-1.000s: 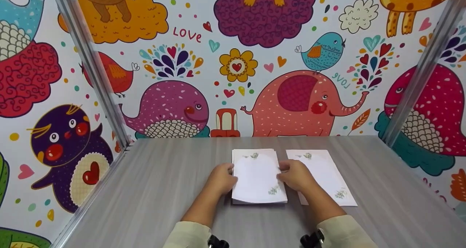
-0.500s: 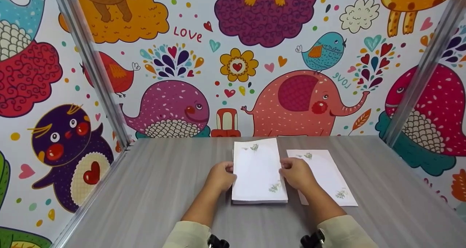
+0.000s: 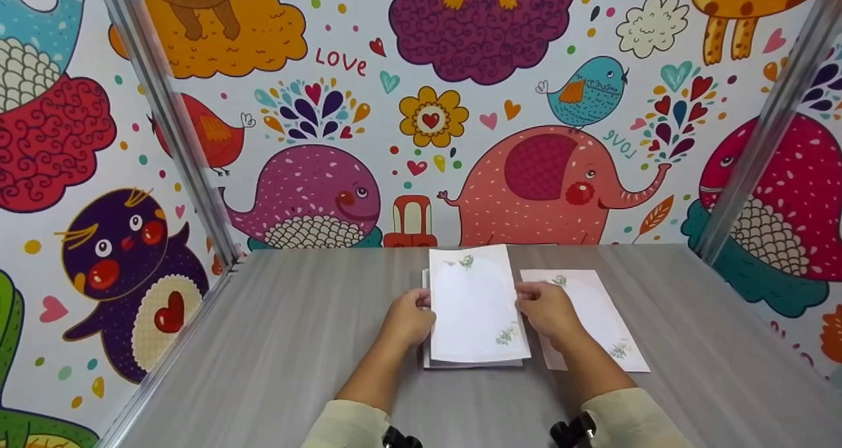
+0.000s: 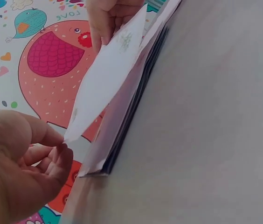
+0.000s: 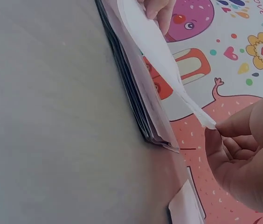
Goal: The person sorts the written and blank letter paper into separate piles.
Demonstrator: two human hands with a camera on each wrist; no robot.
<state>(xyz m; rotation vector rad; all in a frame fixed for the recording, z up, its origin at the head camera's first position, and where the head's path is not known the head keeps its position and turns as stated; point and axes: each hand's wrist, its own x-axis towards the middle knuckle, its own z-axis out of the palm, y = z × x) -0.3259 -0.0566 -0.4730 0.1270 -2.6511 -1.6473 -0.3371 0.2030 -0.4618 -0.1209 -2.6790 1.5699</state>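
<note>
- Our left hand [image 3: 409, 320] and right hand [image 3: 549, 311] pinch a sheet [image 3: 477, 310] above the stack [image 4: 129, 112].
- Separating it seems our step.
- Next likely calls for level, even tension.

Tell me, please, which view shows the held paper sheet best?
The head view: the held paper sheet faces that camera, its printed front nearly whole. The left wrist view shows it slanted and foreshortened; the right wrist view shows it narrow, almost edge-on, pinched by the right hand.
</note>
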